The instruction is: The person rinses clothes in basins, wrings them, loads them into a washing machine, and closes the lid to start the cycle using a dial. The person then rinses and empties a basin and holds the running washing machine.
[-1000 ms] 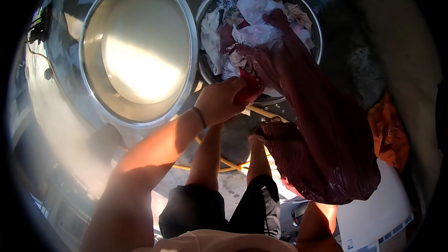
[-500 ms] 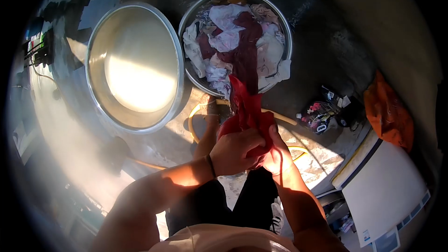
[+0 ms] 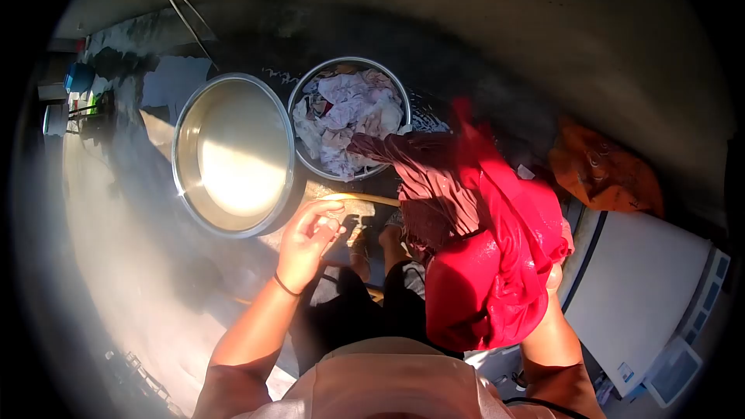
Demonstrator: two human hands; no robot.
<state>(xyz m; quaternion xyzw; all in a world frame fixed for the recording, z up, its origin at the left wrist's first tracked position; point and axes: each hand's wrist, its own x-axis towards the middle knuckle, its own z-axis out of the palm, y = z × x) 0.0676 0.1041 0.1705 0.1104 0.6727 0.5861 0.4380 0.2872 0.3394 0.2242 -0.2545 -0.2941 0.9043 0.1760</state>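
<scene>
My left hand is raised in front of me, fingers apart and slightly curled, with nothing in it, just right of the empty-handed metal basin side. On the right, my right hand is mostly hidden behind a wet bright red cloth, which it holds up. A dark maroon cloth hangs with the red one, its end stretching toward the round metal basin. White and pale clothes fill that basin.
A larger metal basin with pale contents stands at the left. A yellow hose lies on the floor. At the right are an orange bag and a white appliance. Poles lean at the upper left.
My left hand has let go of the red cloth and moved left. The red and maroon cloths have swung up and right with my right hand. The basins appear smaller and lower in view.
</scene>
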